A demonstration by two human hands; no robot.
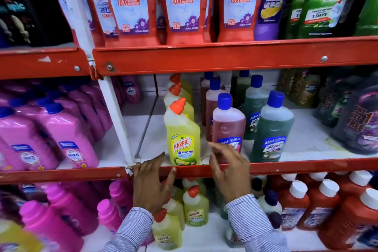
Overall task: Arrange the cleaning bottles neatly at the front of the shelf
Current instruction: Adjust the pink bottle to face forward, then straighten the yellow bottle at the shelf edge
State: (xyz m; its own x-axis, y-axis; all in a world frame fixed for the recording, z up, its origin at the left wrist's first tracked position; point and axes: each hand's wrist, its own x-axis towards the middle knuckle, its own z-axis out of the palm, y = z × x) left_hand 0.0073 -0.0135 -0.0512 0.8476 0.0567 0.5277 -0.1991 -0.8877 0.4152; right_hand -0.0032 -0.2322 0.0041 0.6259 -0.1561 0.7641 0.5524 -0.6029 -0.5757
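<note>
On the middle shelf a yellow Harpic bottle (182, 135) with an orange cap stands upright at the front edge, with two more yellow ones lined up behind it. To its right stand a pink bottle (228, 124) and a green bottle (272, 129), both blue-capped, each with a row behind. My left hand (152, 184) rests over the red shelf lip (306, 164), fingers spread, just left of and below the yellow bottle. My right hand (228, 168) hovers with fingers apart in front of the pink bottle's base, holding nothing.
Pink jugs (67, 135) fill the shelf bay to the left, dark purple jugs (356, 122) stand at the right. Large red Harpic bottles (184, 4) line the shelf above. Small yellow, pink and red bottles crowd the shelf below. A white upright (116, 120) divides the bays.
</note>
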